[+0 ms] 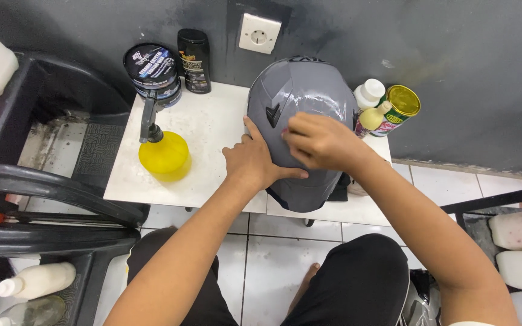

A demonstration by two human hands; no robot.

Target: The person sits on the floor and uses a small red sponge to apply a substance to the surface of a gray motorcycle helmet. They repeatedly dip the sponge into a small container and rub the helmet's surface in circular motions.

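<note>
A low white table (206, 130) stands against a dark grey wall with a white socket (259, 33). On its left half sits a yellow spray bottle (163, 154) with a black trigger head, and behind it stacked round black tins (153, 71) and a black bottle (194, 60). At the right edge crowd a small white-capped bottle (369, 93), a pale yellow bottle (372, 118) and a gold-lidded can (402, 105), just beside the helmet. A black plastic rack (49, 181) fills the left side.

The grey helmet (300, 96) rests on the table's right half, crown up. The left hand (255, 160) lies flat on its left flank, fingers spread, thumb along the lower shell. The right hand (318, 142) presses on the top front, fingers bunched together and curled; whether they pinch anything I cannot tell.

The shell is glossy matte-grey, with a dark vent on its left side and a wet-looking sheen near the crown.
</note>
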